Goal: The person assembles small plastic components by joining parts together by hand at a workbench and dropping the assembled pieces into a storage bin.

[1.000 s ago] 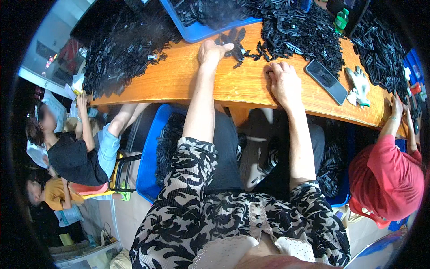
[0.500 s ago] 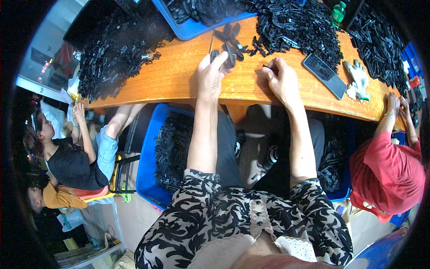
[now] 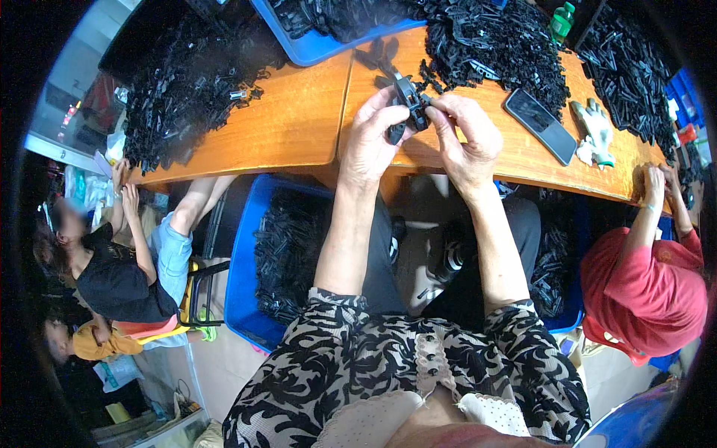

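Over the near part of the wooden table, my left hand point(image 3: 373, 138) is closed around a black plastic part point(image 3: 409, 95), which stands tilted between thumb and fingers. My right hand point(image 3: 470, 138) meets it from the right, thumb and forefinger pinched at its side. The small black piece in that pinch is mostly hidden against the larger part. Several black plastic parts point(image 3: 377, 56) lie loose on the table just beyond my left hand. A heap of small black pieces point(image 3: 493, 52) lies beyond my right hand.
On the wooden table point(image 3: 299, 104) are a black heap point(image 3: 187, 97), a blue bin point(image 3: 310, 56), a phone point(image 3: 541, 125), a glove point(image 3: 594, 131) and a green bottle point(image 3: 562, 22). Blue tubs point(image 3: 243, 261) flank my legs. Co-workers sit left point(image 3: 119, 261) and right point(image 3: 646, 291).
My right hand has moved left and up to the part in my left hand. My left hand has shifted right and nearer, turning the part. The left co-worker's arms have moved.
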Demonstrator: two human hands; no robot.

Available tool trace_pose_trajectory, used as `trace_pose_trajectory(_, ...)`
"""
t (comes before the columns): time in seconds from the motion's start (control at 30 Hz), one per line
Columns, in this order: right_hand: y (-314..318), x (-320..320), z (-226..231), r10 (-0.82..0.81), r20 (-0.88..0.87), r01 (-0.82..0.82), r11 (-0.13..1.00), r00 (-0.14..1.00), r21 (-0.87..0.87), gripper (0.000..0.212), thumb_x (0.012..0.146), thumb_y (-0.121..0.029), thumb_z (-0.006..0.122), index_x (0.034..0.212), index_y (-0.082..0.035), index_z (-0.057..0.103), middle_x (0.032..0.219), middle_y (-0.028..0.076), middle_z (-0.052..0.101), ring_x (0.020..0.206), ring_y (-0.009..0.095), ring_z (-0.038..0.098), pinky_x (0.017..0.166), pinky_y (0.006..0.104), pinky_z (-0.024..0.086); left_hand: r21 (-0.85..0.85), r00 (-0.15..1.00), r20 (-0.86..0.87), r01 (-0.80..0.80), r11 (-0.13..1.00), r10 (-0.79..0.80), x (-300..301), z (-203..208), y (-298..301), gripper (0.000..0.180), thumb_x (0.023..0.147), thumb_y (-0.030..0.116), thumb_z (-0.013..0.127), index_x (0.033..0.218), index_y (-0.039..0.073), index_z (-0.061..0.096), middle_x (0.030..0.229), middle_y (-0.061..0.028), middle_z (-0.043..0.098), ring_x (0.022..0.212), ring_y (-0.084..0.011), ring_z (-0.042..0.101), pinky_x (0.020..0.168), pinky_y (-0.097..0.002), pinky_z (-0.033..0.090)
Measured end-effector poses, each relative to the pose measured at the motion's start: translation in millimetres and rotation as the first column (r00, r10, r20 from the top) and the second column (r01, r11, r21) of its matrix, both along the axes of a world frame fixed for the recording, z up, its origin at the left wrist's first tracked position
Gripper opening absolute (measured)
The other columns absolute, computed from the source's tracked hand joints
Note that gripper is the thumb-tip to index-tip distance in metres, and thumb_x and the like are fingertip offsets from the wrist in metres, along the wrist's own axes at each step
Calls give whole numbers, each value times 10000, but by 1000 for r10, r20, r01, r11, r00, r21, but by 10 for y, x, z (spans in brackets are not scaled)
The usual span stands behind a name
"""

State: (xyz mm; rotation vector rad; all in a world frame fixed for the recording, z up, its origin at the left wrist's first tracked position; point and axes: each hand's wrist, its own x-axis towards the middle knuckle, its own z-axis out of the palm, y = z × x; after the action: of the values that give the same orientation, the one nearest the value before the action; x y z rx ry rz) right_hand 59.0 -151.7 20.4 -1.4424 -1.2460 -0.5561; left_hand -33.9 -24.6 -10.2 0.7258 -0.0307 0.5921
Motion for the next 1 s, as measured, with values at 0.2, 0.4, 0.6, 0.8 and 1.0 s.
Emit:
trace_pose_trajectory(0.2,-18,-29,41,-105,166,105,994,980,11,202,760,12,779,948,-34,719,888,117,706,808,275,691,713,358,561,26,1000,-1,11,1000,-11,-23,4,-8,350,928,16,585,1276,0,551,1123,-88,669,997,-168,662,868,-311,558)
trace_pose_trajectory(0.4,-19,-40,29,-162,236,140,984,958,109,210,745,11,775,943,-36,724,886,118,698,793,280,683,679,355,561,48,999,-42,-11,999,13,33,-2,-77,290,926,3,571,1215,-21,582,1105,-94,668,995,-171,665,890,-316,566)
trace_pose_trajectory(0.6,-24,-67,4,-205,323,198,979,924,54,216,733,-10,749,944,-45,725,886,104,691,750,260,655,634,345,542,87,999,-40,-30,996,33,36,21,-93,248,936,-13,558,1180,-32,594,1098,-108,679,994,-187,666,917,-332,557)
trace_pose_trajectory(0.8,-29,-65,0,-169,399,205,977,901,-50,243,742,-47,725,985,-54,717,960,89,686,793,251,637,639,352,535,74,992,-79,-89,993,95,-12,117,-124,233,954,28,578,1178,-31,606,1080,-96,684,971,-154,663,879,-280,541)
trace_pose_trajectory(1.0,82,-196,-80,-116,428,202,966,896,-160,299,768,-89,722,1066,-65,711,1047,90,673,888,265,636,704,356,549,213,939,-212,-225,951,269,-72,89,-33,203,962,153,644,1062,-21,669,960,-58,700,825,-94,637,705,-210,480)
